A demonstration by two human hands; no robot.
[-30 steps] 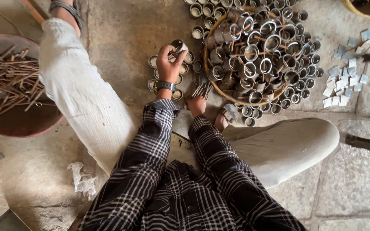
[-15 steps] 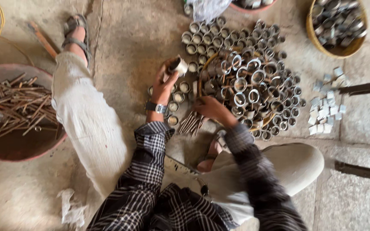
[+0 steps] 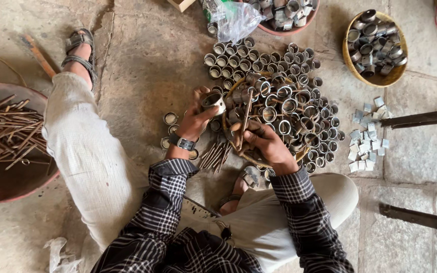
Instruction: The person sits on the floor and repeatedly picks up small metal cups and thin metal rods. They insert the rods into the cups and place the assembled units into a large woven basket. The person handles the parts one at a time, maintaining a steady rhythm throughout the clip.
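Observation:
My left hand (image 3: pixel 196 120), with a watch on its wrist, grips a short metal ring (image 3: pixel 213 101) above the stone floor. My right hand (image 3: pixel 265 143) holds a thin rusty metal rod (image 3: pixel 245 116) that slants up over a shallow basket (image 3: pixel 242 158) piled with several more metal rings (image 3: pixel 289 106). A small bundle of similar rods (image 3: pixel 214 155) lies on the floor between my hands. I sit cross-legged in light trousers and a checked shirt.
A brown bowl of rusty rods (image 3: pixel 6 146) sits at the left. A yellow basket of rings (image 3: pixel 375 45) stands at the upper right, a bowl with a plastic bag (image 3: pixel 233 20) at the top. Small square metal pieces (image 3: pixel 367 139) and dark bars (image 3: pixel 421 119) lie right.
My right hand has come forward from my lap onto the ring pile and now holds a rod. The left hand keeps its ring. The view has tilted up, showing more floor ahead.

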